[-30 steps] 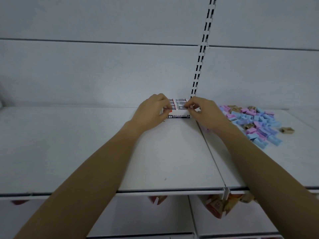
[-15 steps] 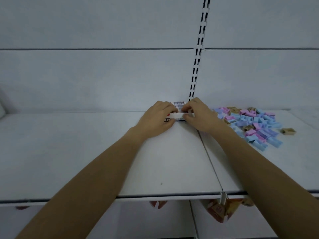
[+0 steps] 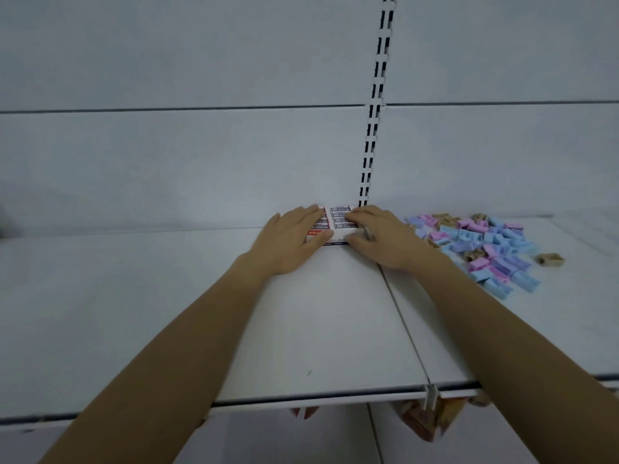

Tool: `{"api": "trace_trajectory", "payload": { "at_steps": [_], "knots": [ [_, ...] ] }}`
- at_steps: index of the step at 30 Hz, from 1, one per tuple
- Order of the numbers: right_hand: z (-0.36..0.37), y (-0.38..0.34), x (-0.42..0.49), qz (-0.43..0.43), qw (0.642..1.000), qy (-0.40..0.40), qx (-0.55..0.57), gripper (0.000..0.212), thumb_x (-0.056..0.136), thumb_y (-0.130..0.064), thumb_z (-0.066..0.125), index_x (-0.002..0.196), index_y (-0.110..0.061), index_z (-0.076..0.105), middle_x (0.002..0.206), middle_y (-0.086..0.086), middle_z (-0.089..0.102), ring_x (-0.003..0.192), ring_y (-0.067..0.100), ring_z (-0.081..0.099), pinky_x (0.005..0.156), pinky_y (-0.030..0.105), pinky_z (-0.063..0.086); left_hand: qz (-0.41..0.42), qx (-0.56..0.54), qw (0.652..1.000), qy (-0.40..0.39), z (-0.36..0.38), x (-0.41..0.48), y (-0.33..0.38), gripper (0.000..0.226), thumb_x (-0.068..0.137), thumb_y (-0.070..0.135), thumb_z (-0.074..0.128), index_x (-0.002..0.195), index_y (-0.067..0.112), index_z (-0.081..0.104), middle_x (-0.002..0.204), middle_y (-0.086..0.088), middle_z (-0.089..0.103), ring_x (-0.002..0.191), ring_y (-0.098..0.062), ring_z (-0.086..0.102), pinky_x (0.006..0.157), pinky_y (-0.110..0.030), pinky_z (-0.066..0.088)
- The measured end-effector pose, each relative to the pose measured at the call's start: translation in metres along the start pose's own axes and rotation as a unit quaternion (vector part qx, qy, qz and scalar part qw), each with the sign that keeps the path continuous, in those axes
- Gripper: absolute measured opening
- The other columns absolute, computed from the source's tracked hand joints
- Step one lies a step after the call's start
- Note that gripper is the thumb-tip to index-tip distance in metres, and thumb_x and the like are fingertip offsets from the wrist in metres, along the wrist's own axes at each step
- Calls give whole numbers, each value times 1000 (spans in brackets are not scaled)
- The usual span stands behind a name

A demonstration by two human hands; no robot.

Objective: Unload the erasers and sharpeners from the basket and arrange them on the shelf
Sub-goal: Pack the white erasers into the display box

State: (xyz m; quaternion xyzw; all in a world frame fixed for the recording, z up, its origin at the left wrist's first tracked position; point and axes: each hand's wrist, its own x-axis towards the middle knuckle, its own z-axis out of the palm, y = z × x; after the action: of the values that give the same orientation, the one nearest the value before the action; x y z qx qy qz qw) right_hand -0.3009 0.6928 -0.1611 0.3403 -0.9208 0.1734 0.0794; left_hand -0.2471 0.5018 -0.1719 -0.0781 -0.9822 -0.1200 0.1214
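Hands both on the eraser block [image 3: 339,217], at the back of the shelf [image 3: 134,313].

- Left hand [image 3: 291,241]: fingers [image 3: 310,214] laid out nearly straight across the block's top left part, thumb against its front face by the red label. Flat contact, not wrapped round it.
- Right hand [image 3: 385,239]: fingers [image 3: 360,216] lie over the top right part, slightly bent, thumb low at the front edge. Also pressing rather than clenched. Neither hand lifts it; the block sits on the shelf.
- Block: white, with two columns of barcode labels showing in the gap between the two sets of fingertips. Front face print is too blurred to read.
- Just beyond the right fingertips: the foot of the slotted upright [image 3: 375,128], running up the back panel [image 3: 167,162]. The block looks close to the panel; can't tell if it touches.
- Right of the right hand's fingers, just beside the knuckles: loose sharpener pile [image 3: 485,242], blue, pink and a few tan, unsorted on the same shelf level.
- Past the pile, apart from it: single tan sharpener [image 3: 551,259].
- Under the right wrist: seam [image 3: 405,326] between two shelf boards, running to the front edge.
- Below the shelf edge, well behind the fingers: orange packets [image 3: 425,420] on the lower level, partly hidden.
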Motion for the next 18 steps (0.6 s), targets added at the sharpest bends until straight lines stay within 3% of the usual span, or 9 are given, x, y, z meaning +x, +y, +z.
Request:
{"api": "trace_trajectory", "payload": {
  "at_steps": [3, 9, 14, 16, 18],
  "knots": [
    [5, -1, 1, 7, 1000, 2, -11, 48, 91, -33, 48, 136, -15, 40, 140, 4, 39, 124, 27, 40, 105, 40, 32, 5, -11, 1000, 8, 2, -1, -1, 63, 93, 56, 32, 145, 21, 28, 154, 4, 24, 140, -14, 23, 114, -42, 21],
    [2, -8, -1, 19, 1000, -4, 2, 48, 92, -35, 48, 135, -16, 40, 138, 4, 43, 124, 28, 39, 104, 37, 32, 19, 6, 999, 46, -1, -6, 1, 88, 77, 66, 11, 144, 13, 29, 152, -4, 28, 138, -21, 28, 112, -43, 25],
    [-37, -5, 4, 13, 999, -31, 37, 41, 92, -28, 51, 131, -15, 48, 130, 5, 52, 119, 24, 47, 99, 33, 37, 73, 9, 989, 130, -11, -8, 21, 56, 89, 44, 36, 126, 5, 54, 132, -12, 53, 119, -30, 51, 101, -41, 40],
    [-55, 4, 0, 16, 998, -46, 42, 36, 92, -21, 51, 128, -13, 51, 127, 6, 55, 115, 21, 50, 96, 30, 38, 74, -11, 988, 135, -19, -5, 39, 34, 92, 27, 47, 116, 9, 61, 129, -5, 55, 104, -23, 57, 89, -36, 48],
    [-67, 20, -5, 25, 997, -61, 26, 33, 92, -15, 51, 125, -12, 53, 126, 7, 56, 112, 21, 52, 94, 29, 40, 77, -35, 990, 113, -22, 1, 57, 24, 92, 15, 49, 112, 13, 63, 125, 1, 54, 87, -15, 58, 78, -32, 49]
  ]
}}
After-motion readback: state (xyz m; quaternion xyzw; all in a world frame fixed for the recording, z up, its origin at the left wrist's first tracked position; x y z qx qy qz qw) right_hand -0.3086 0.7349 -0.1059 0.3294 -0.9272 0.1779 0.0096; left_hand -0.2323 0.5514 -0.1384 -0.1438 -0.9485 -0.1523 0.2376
